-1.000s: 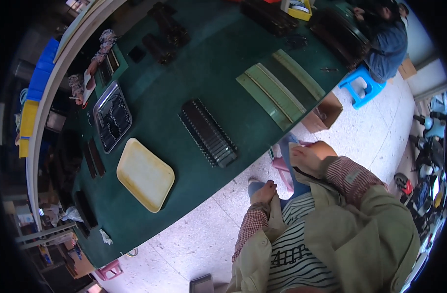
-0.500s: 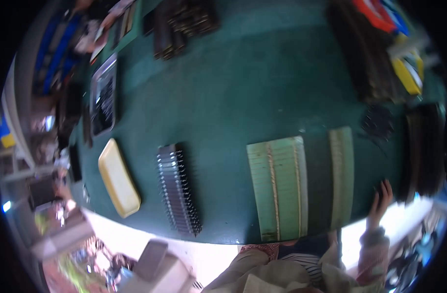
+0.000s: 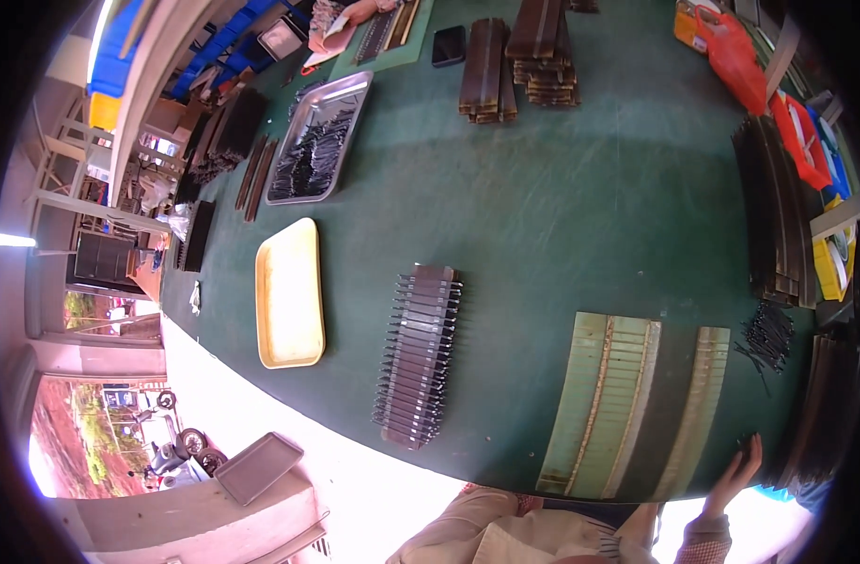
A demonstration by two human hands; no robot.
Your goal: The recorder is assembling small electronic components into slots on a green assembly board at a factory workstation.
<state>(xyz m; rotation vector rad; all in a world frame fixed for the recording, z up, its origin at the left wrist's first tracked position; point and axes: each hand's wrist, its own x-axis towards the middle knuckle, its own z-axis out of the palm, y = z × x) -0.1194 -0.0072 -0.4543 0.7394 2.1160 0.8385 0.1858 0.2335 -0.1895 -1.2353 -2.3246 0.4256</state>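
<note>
My right hand (image 3: 736,476) rests at the near right edge of the green table (image 3: 543,216), fingers stretched out, with small dark spots at the fingertips that I cannot make out. My left hand is out of view. To the left of the right hand lies a green slotted board (image 3: 590,404) with a dark strip (image 3: 652,414) and a narrower green strip (image 3: 695,414) beside it. Above the hand is a small pile of thin black pieces (image 3: 768,336). Further left lies a dark strip stack (image 3: 417,357) with black-tipped pins sticking out along both sides.
A yellow tray (image 3: 291,338) and a metal tray (image 3: 353,89) holding black pieces stand at the left. Dark strips are stacked at the far side (image 3: 486,70) and the right (image 3: 773,216). Another person's hand (image 3: 359,11) works at the far left beside a phone (image 3: 449,45).
The view has shifted and turned, so the table's things appear further right and lower, and the picture is sharper. My right hand stays at the near right edge.
</note>
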